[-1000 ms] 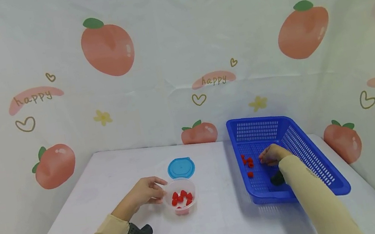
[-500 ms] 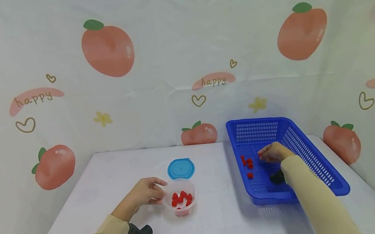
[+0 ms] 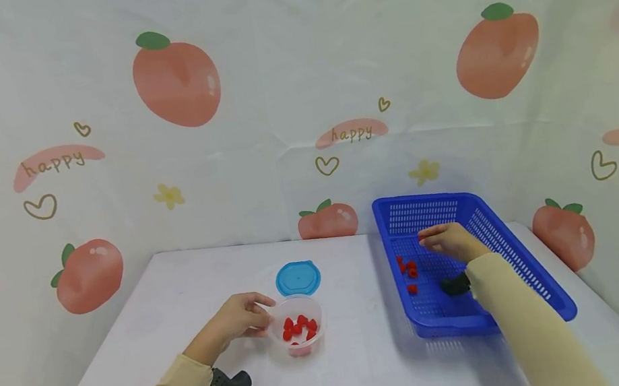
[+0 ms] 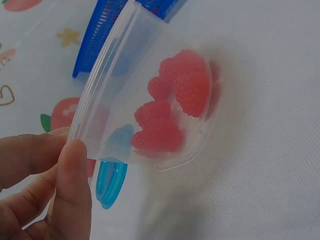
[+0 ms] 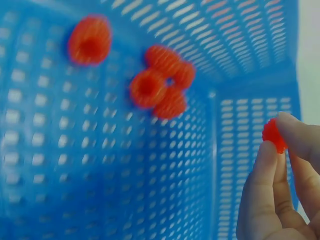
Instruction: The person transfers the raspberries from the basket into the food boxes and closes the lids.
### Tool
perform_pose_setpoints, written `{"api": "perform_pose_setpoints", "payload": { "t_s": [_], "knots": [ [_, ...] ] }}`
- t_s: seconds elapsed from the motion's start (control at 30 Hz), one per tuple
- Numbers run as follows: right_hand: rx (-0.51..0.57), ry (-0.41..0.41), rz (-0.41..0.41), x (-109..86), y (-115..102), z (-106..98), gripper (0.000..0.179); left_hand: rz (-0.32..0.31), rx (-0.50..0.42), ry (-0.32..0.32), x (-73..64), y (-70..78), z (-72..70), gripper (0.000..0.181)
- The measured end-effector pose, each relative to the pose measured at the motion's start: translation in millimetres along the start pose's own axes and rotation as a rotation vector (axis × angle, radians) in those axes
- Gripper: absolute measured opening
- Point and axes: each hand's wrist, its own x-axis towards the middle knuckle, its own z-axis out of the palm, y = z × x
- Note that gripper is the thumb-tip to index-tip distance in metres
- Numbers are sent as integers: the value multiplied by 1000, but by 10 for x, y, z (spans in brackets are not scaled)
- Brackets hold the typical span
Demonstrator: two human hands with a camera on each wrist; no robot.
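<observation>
My left hand [image 3: 242, 316] pinches the rim of a clear plastic tub [image 4: 117, 75] between thumb and fingers. Several red raspberries [image 4: 192, 82] lie at the bottom of that tub, which stands on the table. Over the blue basket [image 3: 395, 274], my right hand [image 3: 453, 243] pinches a single raspberry [image 5: 274, 136] between thumb and fingertips. More raspberries [image 5: 148, 88] lie on the basket floor, most in a cluster, with one raspberry [image 5: 90, 41] apart from them.
Behind the tub a blue lid [image 3: 298, 279] lies flat on the white table [image 3: 352, 377]. A printed cloth backdrop [image 3: 244, 94] stands behind the table. The basket's slotted walls rise around my right hand.
My right hand has lifted from the basket floor, up and slightly away from me, with the raspberry in its fingertips. The left hand and tub have stayed put.
</observation>
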Motion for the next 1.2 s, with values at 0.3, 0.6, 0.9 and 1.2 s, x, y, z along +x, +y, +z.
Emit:
{"api": "perform_pose_setpoints", "payload": {
  "t_s": [0.3, 0.6, 0.9, 1.2],
  "knots": [
    [214, -10, -123, -58, -236, 60, 56, -4, 0, 2, 9, -8, 1, 32],
    [419, -33, -217, -332, -679, 114, 29, 4, -9, -7, 26, -21, -11, 32],
    [465, -85, -291, -590, -974, 432, 18, 11, -15, -9, 24, -28, -12, 31],
    [429, -155, -351, -752, -1072, 906, 24, 6, -19, -13, 14, -25, -4, 32]
  ]
}}
